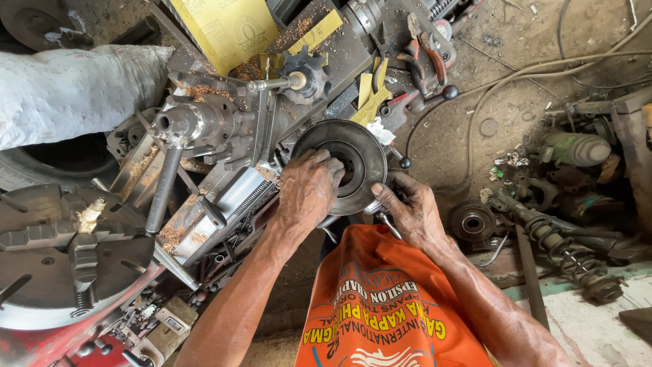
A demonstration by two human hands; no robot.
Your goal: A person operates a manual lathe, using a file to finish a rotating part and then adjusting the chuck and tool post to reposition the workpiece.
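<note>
A round metal disc (353,153) sits in the middle of the view, at the near end of an old lathe (224,129). The disc is dark grey and shiny in spots, with rings cut into its face and a dark hole in its middle. It looks greasy and worn.

The left hand (309,187) lies flat on the front of the disc. Its fingers are close together and curl over the left side of the hole, pressing on the metal. The right hand (407,207) is at the lower right edge of the disc. Its thumb points up along the rim and touches it. Its fingers are tucked under the disc, so how tightly they close cannot be told. Both hands are dirty with oil.

Just below the hands is the person's orange shirt (387,306) with yellow print.

Wood-coloured chips (204,92) lie on the lathe. A small toothed sprocket (305,71) sits above the disc. A yellow sheet (227,27) lies at the top, and red-handled pliers (424,51) lie to the right of it. A big round chuck (68,258) rests at the lower left. On the dirt floor (516,88) at the right are a coil spring (574,261) and other old car parts.
</note>
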